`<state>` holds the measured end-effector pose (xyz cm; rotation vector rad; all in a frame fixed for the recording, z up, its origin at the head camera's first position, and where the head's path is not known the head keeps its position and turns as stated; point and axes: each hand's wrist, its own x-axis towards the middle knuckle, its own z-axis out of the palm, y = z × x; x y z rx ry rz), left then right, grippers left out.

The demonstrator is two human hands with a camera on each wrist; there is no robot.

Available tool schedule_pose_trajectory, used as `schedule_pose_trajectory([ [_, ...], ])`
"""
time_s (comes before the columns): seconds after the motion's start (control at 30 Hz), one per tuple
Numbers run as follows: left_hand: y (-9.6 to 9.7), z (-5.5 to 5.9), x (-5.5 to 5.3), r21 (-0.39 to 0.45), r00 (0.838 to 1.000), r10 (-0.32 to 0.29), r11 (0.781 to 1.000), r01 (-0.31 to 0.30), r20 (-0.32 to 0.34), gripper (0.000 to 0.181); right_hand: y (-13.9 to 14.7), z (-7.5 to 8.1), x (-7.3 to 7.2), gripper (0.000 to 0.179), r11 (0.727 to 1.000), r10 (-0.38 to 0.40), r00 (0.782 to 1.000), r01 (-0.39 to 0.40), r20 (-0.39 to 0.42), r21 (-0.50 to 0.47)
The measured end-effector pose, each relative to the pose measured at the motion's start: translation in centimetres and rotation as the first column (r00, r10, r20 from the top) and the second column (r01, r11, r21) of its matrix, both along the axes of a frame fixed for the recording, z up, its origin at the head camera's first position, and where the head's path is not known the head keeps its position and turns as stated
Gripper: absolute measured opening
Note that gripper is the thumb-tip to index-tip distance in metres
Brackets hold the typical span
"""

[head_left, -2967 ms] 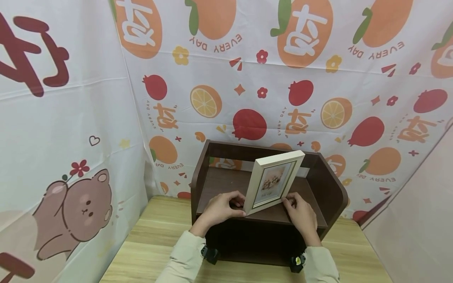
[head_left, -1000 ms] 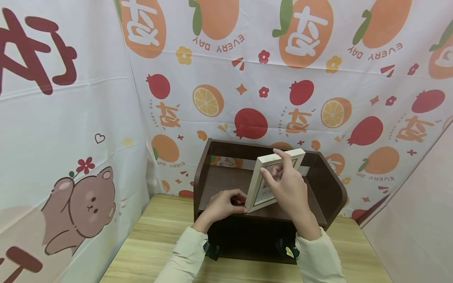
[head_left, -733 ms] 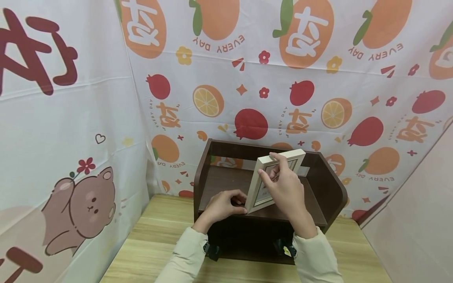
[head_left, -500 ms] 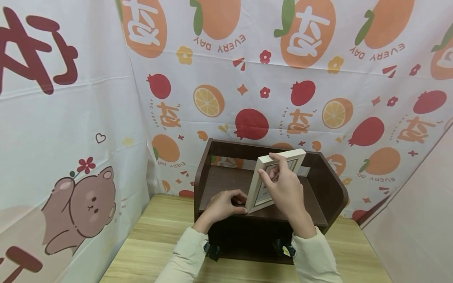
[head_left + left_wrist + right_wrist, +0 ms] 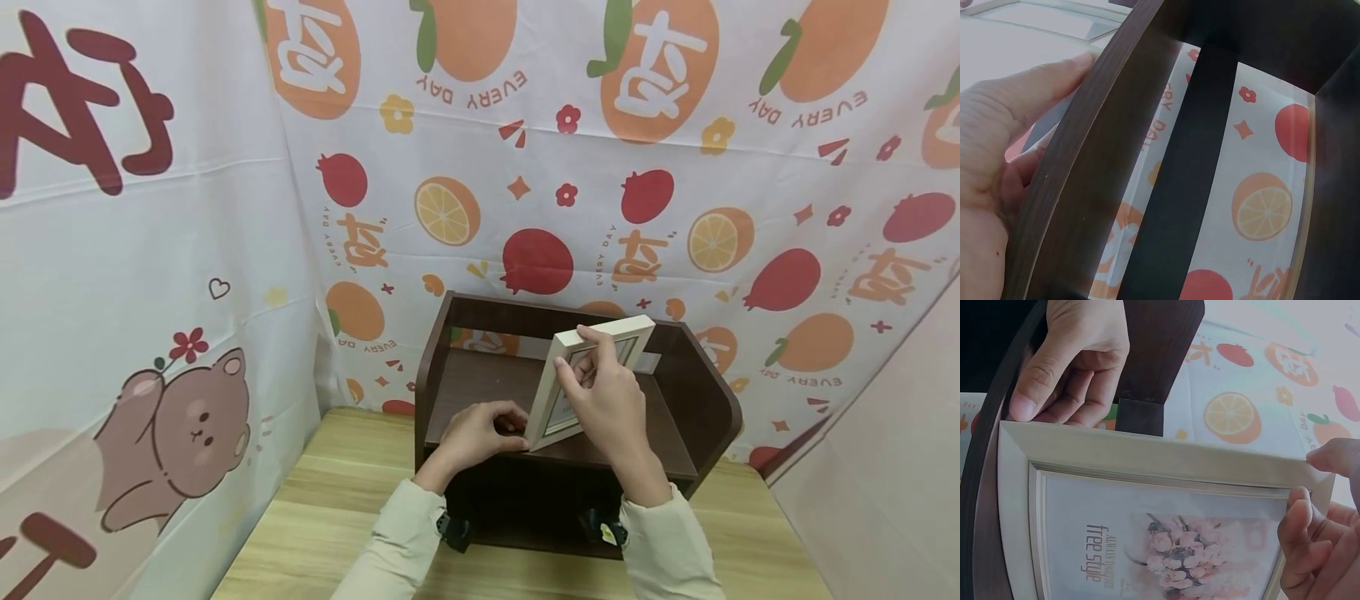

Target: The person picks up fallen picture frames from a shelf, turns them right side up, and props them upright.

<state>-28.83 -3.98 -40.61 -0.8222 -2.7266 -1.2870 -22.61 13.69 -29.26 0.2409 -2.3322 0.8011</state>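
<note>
A cream picture frame [image 5: 546, 396] stands tilted on the upper board of a dark brown desk shelf [image 5: 476, 379]. Its print [image 5: 1191, 550] shows pink flowers and the words "free style". My left hand [image 5: 480, 433] is at the lower left corner, curled, with thumb and fingertips against the frame's side edge. At the upper left corner my right hand [image 5: 609, 404] pinches the frame, thumb on the side edge and index finger over the top. That hand covers part of the print. The left wrist view shows my left thumb and fingers [image 5: 1041, 87] beyond the shelf's board edge, their tips partly hidden.
The shelf has raised side panels [image 5: 705, 400] and a back rail [image 5: 510, 315]. Below the upper board is a dark lower compartment [image 5: 525, 508]. A wood-grain table [image 5: 330, 483] carries the shelf. Printed fabric [image 5: 525, 150] hangs behind, with another sheet [image 5: 202, 233] at left.
My right hand has left the frame's lower right corner and taken hold of its upper left corner. The left hand stays at the lower left corner, and the frame stands almost as before.
</note>
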Motion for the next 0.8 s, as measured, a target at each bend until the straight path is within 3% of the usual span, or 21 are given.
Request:
schedule_pose_trajectory([
  [0.37, 0.4, -0.1, 0.8, -0.024, 0.999, 0.016, 1.000, -0.017, -0.035, 0.024, 0.6, 0.2, 0.9, 0.048, 0.999, 0.016, 1.000, -0.017, 0.025, 0.047],
  [0.8, 1.5, 0.1, 2.5, 0.050, 1.000, 0.026, 0.998, -0.025, -0.016, 0.022, 1.4, 0.3, 2.0, 0.047, 0.998, 0.026, 0.999, -0.028, 0.030, 0.051],
])
